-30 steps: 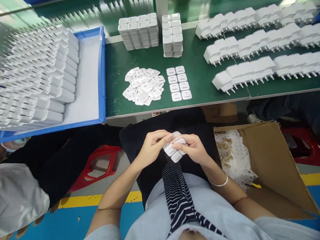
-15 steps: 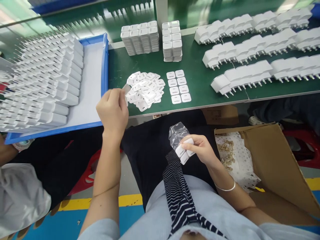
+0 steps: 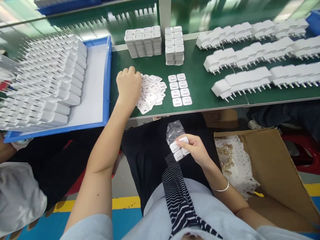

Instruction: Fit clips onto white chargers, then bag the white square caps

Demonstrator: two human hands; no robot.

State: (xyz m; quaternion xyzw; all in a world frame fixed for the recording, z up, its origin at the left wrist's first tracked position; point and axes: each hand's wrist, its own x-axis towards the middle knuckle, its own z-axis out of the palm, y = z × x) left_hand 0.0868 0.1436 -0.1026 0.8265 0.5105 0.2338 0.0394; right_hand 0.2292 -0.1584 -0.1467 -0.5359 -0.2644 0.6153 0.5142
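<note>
My left hand (image 3: 128,85) is stretched out over the left edge of a loose pile of small white cover plates (image 3: 152,93) on the green bench, fingers curled down onto them; what is under the fingers is hidden. My right hand (image 3: 195,148) stays above my lap and grips a strip of white cover plates in clear film (image 3: 177,143), with the empty film end sticking up. Beside the pile, several plates lie in a neat two-column grid (image 3: 180,90).
A blue tray (image 3: 106,83) full of white charger bodies sits at the left. Stacks of plates (image 3: 155,41) stand at the back. Rows of white plug chargers (image 3: 255,60) fill the right. An open cardboard box (image 3: 270,163) with scraps is at my right knee. Another person's sleeve shows at lower left.
My left hand left the strip at my lap, carried a plate up toward the bench, and now rests on the loose pile. The right hand kept hold of the strip.
</note>
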